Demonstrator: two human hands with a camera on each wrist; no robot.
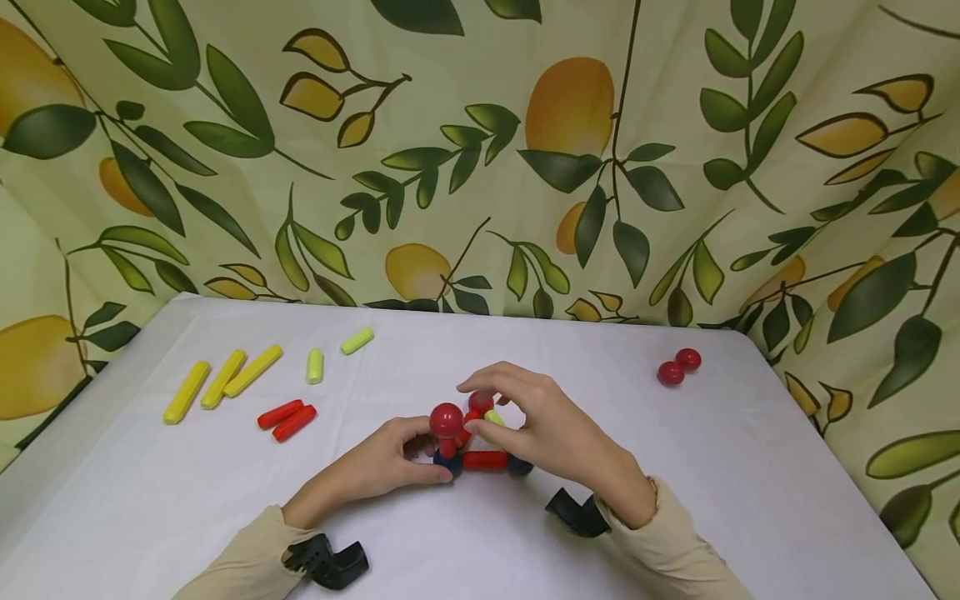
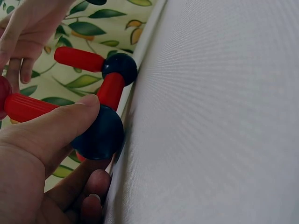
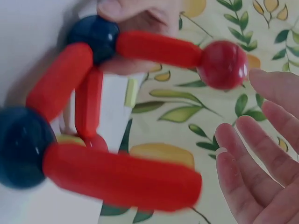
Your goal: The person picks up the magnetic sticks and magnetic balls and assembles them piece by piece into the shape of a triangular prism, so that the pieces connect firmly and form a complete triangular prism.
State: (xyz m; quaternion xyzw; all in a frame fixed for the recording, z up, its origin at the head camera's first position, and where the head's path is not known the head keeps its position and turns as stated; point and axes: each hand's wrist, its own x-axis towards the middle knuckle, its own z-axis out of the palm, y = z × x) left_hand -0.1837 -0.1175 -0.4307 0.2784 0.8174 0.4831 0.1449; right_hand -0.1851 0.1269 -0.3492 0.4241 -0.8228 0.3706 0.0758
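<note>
Near the table's front middle stands a frame of toy rods and balls. My left hand (image 1: 393, 454) grips its left blue ball (image 2: 105, 133), thumb on top. From that ball rises a red rod (image 3: 156, 48) capped by a red ball (image 1: 446, 419). Another red rod (image 1: 485, 460) runs along the front to a second blue ball (image 3: 21, 149), which carries a red rod (image 3: 124, 177) with a bare end. My right hand (image 1: 555, 425) hovers over the frame, fingers loosely spread and holding nothing. Its fingertips are close to the capped red ball; contact is unclear. The frame's back is partly hidden.
Several yellow rods (image 1: 186, 392) lie at the left, with two red rods (image 1: 295, 423) and two light green rods (image 1: 315, 366) nearer the middle. Two red balls (image 1: 671, 373) sit at the back right. A patterned cloth (image 1: 480, 167) hangs behind the white table (image 1: 600, 533).
</note>
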